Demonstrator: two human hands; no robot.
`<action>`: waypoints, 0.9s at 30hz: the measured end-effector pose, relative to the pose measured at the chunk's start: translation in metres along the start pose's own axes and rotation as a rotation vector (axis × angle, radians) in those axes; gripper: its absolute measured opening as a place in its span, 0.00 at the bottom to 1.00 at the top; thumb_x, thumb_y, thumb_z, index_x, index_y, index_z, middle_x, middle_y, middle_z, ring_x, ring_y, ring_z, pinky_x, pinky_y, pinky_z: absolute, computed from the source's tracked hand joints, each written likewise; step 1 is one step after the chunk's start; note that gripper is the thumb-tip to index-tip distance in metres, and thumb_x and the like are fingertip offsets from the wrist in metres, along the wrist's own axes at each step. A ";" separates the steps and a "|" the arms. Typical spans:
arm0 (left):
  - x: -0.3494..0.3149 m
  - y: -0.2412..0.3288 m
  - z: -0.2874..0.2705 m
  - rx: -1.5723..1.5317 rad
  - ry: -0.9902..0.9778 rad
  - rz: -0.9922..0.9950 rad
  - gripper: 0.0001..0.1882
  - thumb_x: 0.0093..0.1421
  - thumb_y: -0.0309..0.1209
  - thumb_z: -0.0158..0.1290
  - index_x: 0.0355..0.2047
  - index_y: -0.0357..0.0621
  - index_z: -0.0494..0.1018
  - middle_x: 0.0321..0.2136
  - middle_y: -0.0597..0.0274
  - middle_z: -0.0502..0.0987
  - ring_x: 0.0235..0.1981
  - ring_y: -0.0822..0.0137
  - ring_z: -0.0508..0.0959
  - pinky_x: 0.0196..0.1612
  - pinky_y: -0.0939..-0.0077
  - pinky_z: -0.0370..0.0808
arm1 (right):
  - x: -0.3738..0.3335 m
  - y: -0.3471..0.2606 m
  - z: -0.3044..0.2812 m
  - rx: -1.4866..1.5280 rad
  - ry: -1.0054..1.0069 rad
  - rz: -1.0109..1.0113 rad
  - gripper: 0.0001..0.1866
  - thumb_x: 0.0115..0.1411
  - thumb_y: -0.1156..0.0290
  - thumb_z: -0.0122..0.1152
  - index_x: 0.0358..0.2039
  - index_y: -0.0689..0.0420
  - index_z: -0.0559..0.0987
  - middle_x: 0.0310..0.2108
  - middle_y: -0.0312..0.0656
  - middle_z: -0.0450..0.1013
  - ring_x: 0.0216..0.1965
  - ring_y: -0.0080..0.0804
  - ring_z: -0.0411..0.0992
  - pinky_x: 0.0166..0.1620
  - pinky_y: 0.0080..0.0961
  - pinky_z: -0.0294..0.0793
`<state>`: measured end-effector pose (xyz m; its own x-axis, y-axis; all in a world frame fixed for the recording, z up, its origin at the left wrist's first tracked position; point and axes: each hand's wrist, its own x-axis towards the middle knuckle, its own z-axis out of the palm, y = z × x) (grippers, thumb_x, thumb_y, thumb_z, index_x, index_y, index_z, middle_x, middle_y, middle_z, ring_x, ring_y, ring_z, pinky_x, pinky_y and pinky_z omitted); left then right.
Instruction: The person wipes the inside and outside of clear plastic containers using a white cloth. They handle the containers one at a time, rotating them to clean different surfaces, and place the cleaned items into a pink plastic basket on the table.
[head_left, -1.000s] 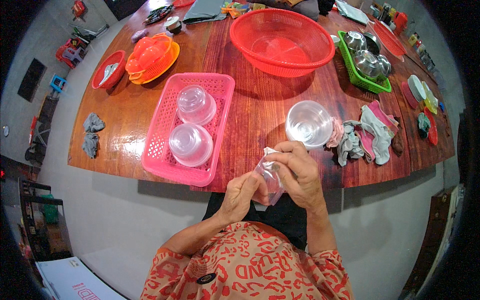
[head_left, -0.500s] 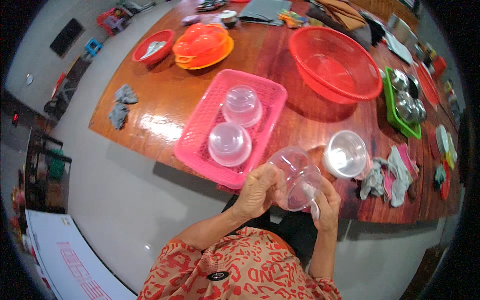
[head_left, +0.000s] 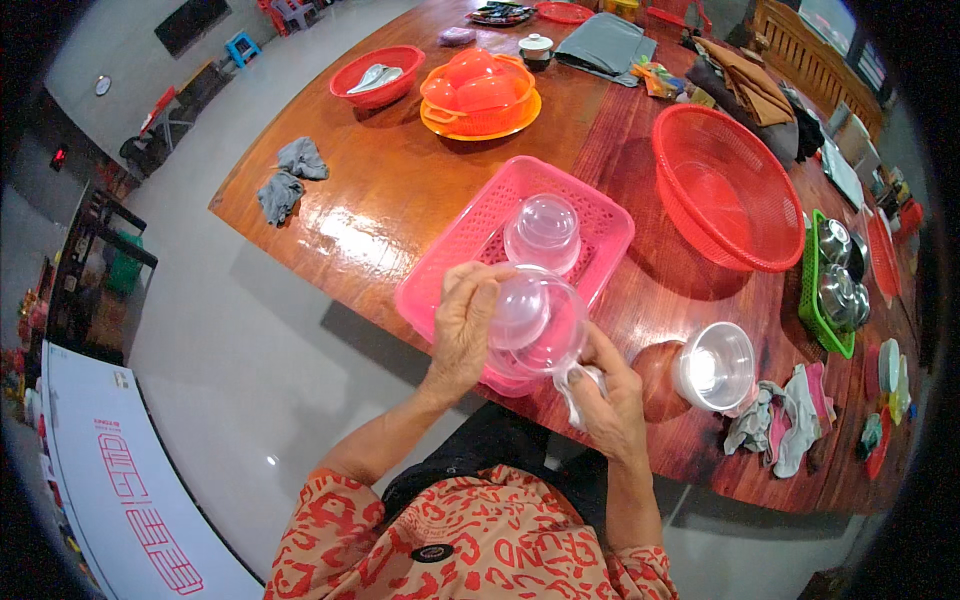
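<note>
Both hands hold a clear plastic tub (head_left: 566, 318) tilted over the near part of a pink basket (head_left: 612, 222). My left hand (head_left: 463, 325) grips the tub's left side, fingers curled at its edge. My right hand (head_left: 608, 405) pinches a white cloth (head_left: 577, 392) against the tub's lower right rim. Inside the basket, a clear tub (head_left: 543, 228) stands upside down. Another one there is mostly covered by the held tub and shows only through it. To the right, a further clear tub (head_left: 716, 368) rests on the wooden table, its opening visible.
Beyond the basket stand a large red colander (head_left: 680, 150), orange bowls (head_left: 478, 92) on a plate and a red bowl (head_left: 345, 88) with white spoons. Grey rags (head_left: 280, 195) lie left, crumpled cloths (head_left: 790, 430) right. A green basket (head_left: 817, 320) holds metal bowls.
Both hands have carried the tub up and left, from beside the pink basket to over its near part. The whole view has shifted, so the table things appear further right.
</note>
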<state>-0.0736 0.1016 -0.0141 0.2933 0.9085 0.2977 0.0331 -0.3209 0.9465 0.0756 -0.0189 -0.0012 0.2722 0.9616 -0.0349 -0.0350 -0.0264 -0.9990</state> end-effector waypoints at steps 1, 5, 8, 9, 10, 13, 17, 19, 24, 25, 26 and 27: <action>0.008 -0.009 -0.006 0.182 0.002 0.114 0.17 0.69 0.36 0.38 0.43 0.37 0.73 0.41 0.59 0.72 0.41 0.69 0.72 0.48 0.77 0.68 | 0.009 -0.003 0.003 -0.009 -0.024 0.021 0.26 0.58 0.78 0.51 0.59 0.63 0.64 0.33 0.35 0.70 0.30 0.18 0.67 0.33 0.16 0.68; 0.026 -0.035 -0.022 0.376 -0.059 0.145 0.17 0.68 0.33 0.37 0.42 0.35 0.74 0.40 0.58 0.75 0.44 0.68 0.71 0.52 0.73 0.66 | 0.031 0.000 0.015 0.005 -0.048 0.116 0.25 0.58 0.75 0.53 0.56 0.64 0.65 0.31 0.36 0.71 0.29 0.20 0.68 0.33 0.19 0.69; 0.033 -0.050 -0.025 0.258 -0.105 0.041 0.17 0.68 0.33 0.38 0.42 0.34 0.74 0.39 0.55 0.76 0.43 0.66 0.73 0.50 0.72 0.68 | 0.045 0.014 0.013 -0.163 -0.101 0.092 0.24 0.57 0.73 0.54 0.54 0.65 0.65 0.29 0.40 0.71 0.29 0.23 0.70 0.33 0.23 0.71; 0.034 -0.055 -0.026 0.241 -0.111 0.011 0.17 0.68 0.33 0.38 0.42 0.34 0.74 0.38 0.55 0.76 0.42 0.66 0.73 0.49 0.73 0.69 | 0.048 0.015 0.013 -0.173 -0.095 0.094 0.24 0.57 0.72 0.54 0.54 0.66 0.65 0.29 0.41 0.72 0.29 0.24 0.70 0.33 0.24 0.71; 0.034 -0.062 -0.027 0.225 -0.118 -0.020 0.17 0.68 0.33 0.38 0.42 0.33 0.74 0.38 0.55 0.76 0.41 0.67 0.74 0.47 0.73 0.70 | 0.051 0.014 0.014 -0.183 -0.089 0.097 0.24 0.57 0.71 0.55 0.53 0.66 0.65 0.29 0.42 0.72 0.30 0.26 0.71 0.33 0.25 0.71; 0.033 -0.078 -0.028 0.154 -0.140 -0.147 0.18 0.69 0.33 0.37 0.43 0.32 0.73 0.36 0.58 0.77 0.38 0.71 0.75 0.44 0.76 0.72 | 0.056 0.014 0.015 -0.206 -0.095 0.128 0.24 0.57 0.69 0.55 0.53 0.66 0.65 0.29 0.45 0.73 0.30 0.29 0.73 0.34 0.27 0.72; 0.035 -0.082 -0.028 0.141 -0.167 -0.165 0.20 0.70 0.35 0.36 0.44 0.31 0.72 0.34 0.62 0.77 0.34 0.75 0.75 0.40 0.80 0.73 | 0.061 0.020 0.012 -0.291 -0.115 0.147 0.27 0.57 0.70 0.55 0.55 0.66 0.63 0.28 0.47 0.74 0.29 0.32 0.75 0.33 0.29 0.73; 0.035 -0.080 -0.029 0.174 -0.167 -0.190 0.20 0.69 0.35 0.36 0.44 0.31 0.73 0.34 0.62 0.78 0.35 0.75 0.75 0.40 0.80 0.73 | 0.058 0.017 0.012 -0.296 -0.109 0.165 0.28 0.57 0.70 0.55 0.57 0.65 0.61 0.29 0.48 0.75 0.30 0.33 0.76 0.33 0.30 0.74; 0.034 -0.080 -0.028 0.098 -0.102 -0.257 0.18 0.67 0.34 0.40 0.41 0.30 0.73 0.37 0.49 0.77 0.41 0.60 0.76 0.47 0.70 0.70 | 0.050 0.006 0.011 -0.320 -0.110 0.123 0.29 0.57 0.71 0.54 0.58 0.64 0.59 0.30 0.50 0.76 0.30 0.37 0.77 0.34 0.31 0.75; 0.034 -0.075 -0.027 0.161 -0.089 -0.219 0.17 0.67 0.34 0.41 0.42 0.31 0.73 0.38 0.49 0.76 0.42 0.60 0.75 0.48 0.70 0.70 | 0.046 0.007 0.009 -0.322 -0.103 0.105 0.28 0.57 0.71 0.54 0.58 0.63 0.60 0.31 0.50 0.76 0.30 0.37 0.77 0.34 0.31 0.75; 0.036 -0.071 -0.023 0.220 -0.085 -0.175 0.16 0.66 0.33 0.42 0.42 0.31 0.73 0.39 0.49 0.76 0.44 0.60 0.75 0.49 0.70 0.69 | 0.041 0.008 0.006 -0.324 -0.084 0.086 0.27 0.58 0.71 0.54 0.57 0.63 0.61 0.31 0.50 0.76 0.29 0.38 0.77 0.34 0.31 0.75; 0.037 -0.068 -0.021 0.292 -0.042 -0.109 0.15 0.65 0.32 0.43 0.43 0.32 0.72 0.41 0.49 0.75 0.45 0.60 0.74 0.49 0.70 0.68 | 0.036 0.007 0.004 -0.303 -0.089 0.095 0.25 0.58 0.71 0.54 0.56 0.62 0.63 0.31 0.51 0.76 0.30 0.38 0.77 0.34 0.31 0.75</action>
<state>-0.0851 0.1630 -0.0646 0.3118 0.9318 0.1856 0.3380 -0.2913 0.8949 0.0817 0.0163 -0.0097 0.1961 0.9706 -0.1393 0.2353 -0.1845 -0.9543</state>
